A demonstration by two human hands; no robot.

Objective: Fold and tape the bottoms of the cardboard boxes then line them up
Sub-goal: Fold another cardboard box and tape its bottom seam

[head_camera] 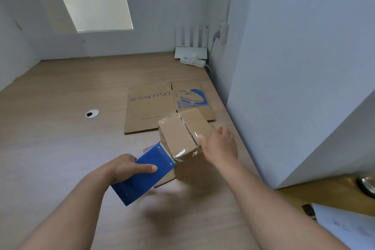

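Taped box [178, 138] sits near the wood table's [50, 138] right edge, close to the white partition [294, 87], with a flattened carton [150, 107] just behind. The left hand [127, 167] grips the blue tape dispenser [146, 176] at the box's near corner. The right hand [220, 148] presses its right side, fingers extended. Open tabletop lies left.

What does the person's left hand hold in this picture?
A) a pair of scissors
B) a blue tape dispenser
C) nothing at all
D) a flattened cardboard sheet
B: the left hand grips the blue tape dispenser, whose toothed edge is at the corner of the small cardboard box.
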